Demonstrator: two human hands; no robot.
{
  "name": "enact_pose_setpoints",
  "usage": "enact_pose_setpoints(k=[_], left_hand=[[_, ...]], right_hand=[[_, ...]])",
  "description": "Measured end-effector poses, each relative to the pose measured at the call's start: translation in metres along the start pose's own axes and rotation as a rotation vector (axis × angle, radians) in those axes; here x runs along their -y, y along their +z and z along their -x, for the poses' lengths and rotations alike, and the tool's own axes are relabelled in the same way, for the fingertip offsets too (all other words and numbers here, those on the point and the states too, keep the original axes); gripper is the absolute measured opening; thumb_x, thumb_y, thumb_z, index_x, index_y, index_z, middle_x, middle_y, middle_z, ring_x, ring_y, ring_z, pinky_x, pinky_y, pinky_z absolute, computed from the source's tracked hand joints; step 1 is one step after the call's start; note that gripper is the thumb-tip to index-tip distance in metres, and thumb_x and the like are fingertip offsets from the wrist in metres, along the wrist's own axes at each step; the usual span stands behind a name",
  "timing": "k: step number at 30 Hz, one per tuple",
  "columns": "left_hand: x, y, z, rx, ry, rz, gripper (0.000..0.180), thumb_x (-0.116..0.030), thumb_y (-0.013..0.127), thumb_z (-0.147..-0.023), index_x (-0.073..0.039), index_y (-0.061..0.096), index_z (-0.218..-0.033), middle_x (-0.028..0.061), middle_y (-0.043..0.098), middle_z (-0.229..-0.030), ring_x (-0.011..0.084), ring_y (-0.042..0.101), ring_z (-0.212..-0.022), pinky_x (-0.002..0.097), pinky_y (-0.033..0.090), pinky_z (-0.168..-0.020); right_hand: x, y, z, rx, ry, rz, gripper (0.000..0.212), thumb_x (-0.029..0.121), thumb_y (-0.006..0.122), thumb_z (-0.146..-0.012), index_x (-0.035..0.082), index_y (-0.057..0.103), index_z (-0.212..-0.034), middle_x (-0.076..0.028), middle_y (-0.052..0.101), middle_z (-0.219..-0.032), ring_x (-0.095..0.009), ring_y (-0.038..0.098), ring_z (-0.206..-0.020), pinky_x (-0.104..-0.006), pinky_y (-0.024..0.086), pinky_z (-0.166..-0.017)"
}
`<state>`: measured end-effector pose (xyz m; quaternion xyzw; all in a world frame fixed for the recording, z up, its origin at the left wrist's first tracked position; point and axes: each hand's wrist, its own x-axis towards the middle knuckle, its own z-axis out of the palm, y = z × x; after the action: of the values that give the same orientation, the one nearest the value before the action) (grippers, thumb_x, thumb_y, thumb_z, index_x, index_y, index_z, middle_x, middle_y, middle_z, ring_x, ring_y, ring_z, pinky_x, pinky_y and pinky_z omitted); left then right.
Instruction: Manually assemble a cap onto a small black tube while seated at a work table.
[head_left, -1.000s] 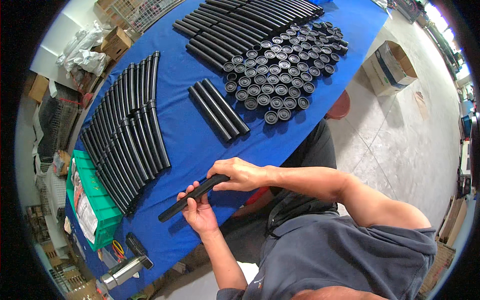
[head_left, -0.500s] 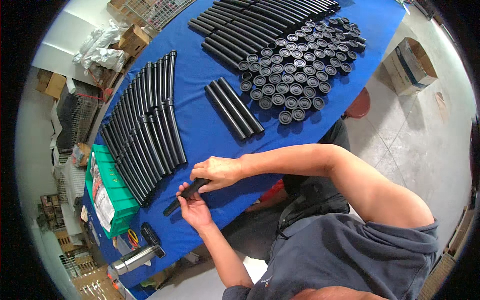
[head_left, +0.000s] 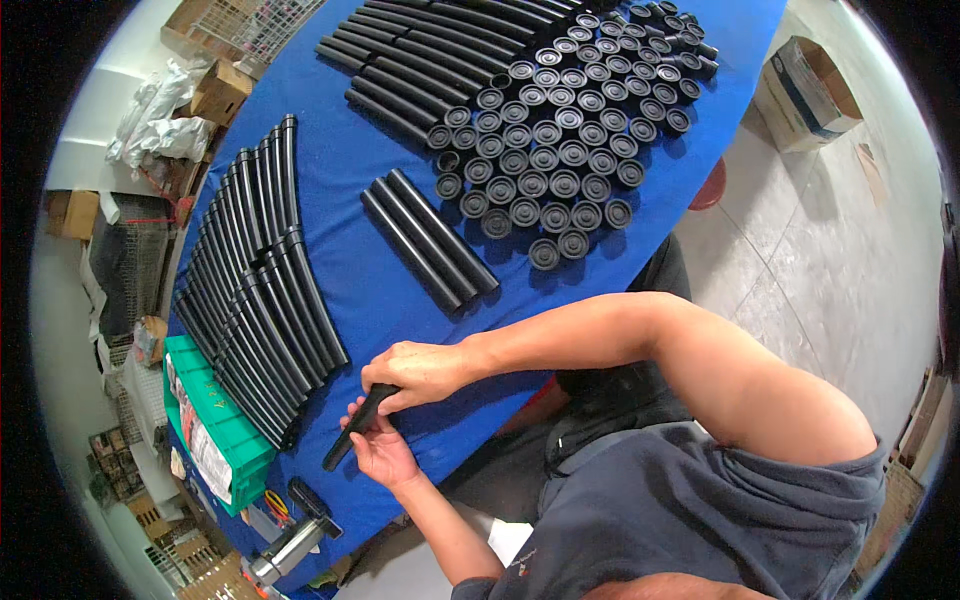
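Note:
A black tube [head_left: 345, 443] lies tilted in my hands above the blue-covered table. My left hand [head_left: 388, 458] is wrapped round its middle from below, the fingers curled. From above, my right hand [head_left: 425, 372] grips the tube's upper end and hides that part. Just left of my hands rest rows of black tubes with collared ends [head_left: 265, 290], laid close together. Three plain black tubes [head_left: 428, 240] lie side by side beyond my right hand.
Many round black caps [head_left: 545, 157] stand grouped at the far right, beside more black tubes [head_left: 430, 60]. A green crate [head_left: 245, 475] sits at the left edge, near scissors [head_left: 276, 503] and a silver cylinder [head_left: 288, 552]. On the floor is an open cardboard box [head_left: 810, 95].
The whole view has shifted, so the table's things appear lower and further left. My hands still hold the tube, which is now tilted more steeply.

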<state>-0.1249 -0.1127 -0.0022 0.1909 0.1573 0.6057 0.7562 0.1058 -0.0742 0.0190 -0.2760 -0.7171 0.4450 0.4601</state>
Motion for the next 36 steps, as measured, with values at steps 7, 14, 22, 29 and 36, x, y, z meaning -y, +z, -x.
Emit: enact_pose_setpoints(k=[7, 14, 22, 29, 36], left_hand=[[0.0, 0.001, 0.001, -0.035, 0.024, -0.003, 0.027, -0.003, 0.058, -0.094, 0.004, 0.056, -0.119, 0.0193, 0.054, -0.134, 0.034, 0.044, -0.132, 0.0477, 0.034, -0.116], [0.002, 0.001, 0.001, -0.014, 0.045, 0.001, 0.025, 0.001, 0.056, -0.093, 0.005, 0.055, -0.118, 0.0197, 0.055, -0.131, 0.0343, 0.044, -0.132, 0.0479, 0.035, -0.115], [0.0, -0.003, 0.001, 0.004, 0.055, -0.018, 0.026, 0.001, 0.056, -0.093, 0.007, 0.057, -0.118, 0.0195, 0.052, -0.135, 0.0344, 0.041, -0.135, 0.0482, 0.033, -0.117], [0.005, 0.007, 0.0, -0.035, -0.002, -0.008, 0.029, -0.005, 0.056, -0.095, 0.006, 0.054, -0.121, 0.0193, 0.051, -0.137, 0.0346, 0.042, -0.134, 0.0478, 0.035, -0.115], [0.001, -0.006, 0.002, 0.055, 0.011, -0.036, 0.031, -0.006, 0.057, -0.094, 0.005, 0.054, -0.123, 0.0198, 0.05, -0.137, 0.0345, 0.043, -0.133, 0.0499, 0.036, -0.114]], right_hand=[[-0.007, 0.002, 0.0, -0.031, -0.085, 0.048, 0.033, 0.02, 0.069, -0.081, -0.002, 0.057, -0.103, -0.02, 0.063, -0.083, -0.038, 0.063, -0.08, -0.0448, 0.049, -0.069], [-0.007, 0.0, -0.001, 0.106, 0.155, -0.144, 0.03, 0.017, 0.069, -0.079, -0.002, 0.059, -0.101, -0.019, 0.063, -0.076, -0.037, 0.064, -0.075, -0.0449, 0.048, -0.066], [-0.007, 0.003, 0.0, 0.039, 0.074, -0.027, 0.031, 0.016, 0.07, -0.078, -0.002, 0.059, -0.102, -0.019, 0.063, -0.081, -0.038, 0.063, -0.08, -0.046, 0.047, -0.069], [-0.01, 0.005, 0.002, -0.044, -0.15, 0.133, 0.032, 0.021, 0.071, -0.08, 0.0, 0.057, -0.101, -0.02, 0.062, -0.084, -0.038, 0.063, -0.081, -0.0458, 0.048, -0.069], [-0.007, 0.001, 0.002, 0.033, -0.04, 0.014, 0.036, 0.026, 0.071, -0.082, -0.002, 0.057, -0.1, -0.019, 0.062, -0.082, -0.038, 0.062, -0.081, -0.0452, 0.049, -0.069]])
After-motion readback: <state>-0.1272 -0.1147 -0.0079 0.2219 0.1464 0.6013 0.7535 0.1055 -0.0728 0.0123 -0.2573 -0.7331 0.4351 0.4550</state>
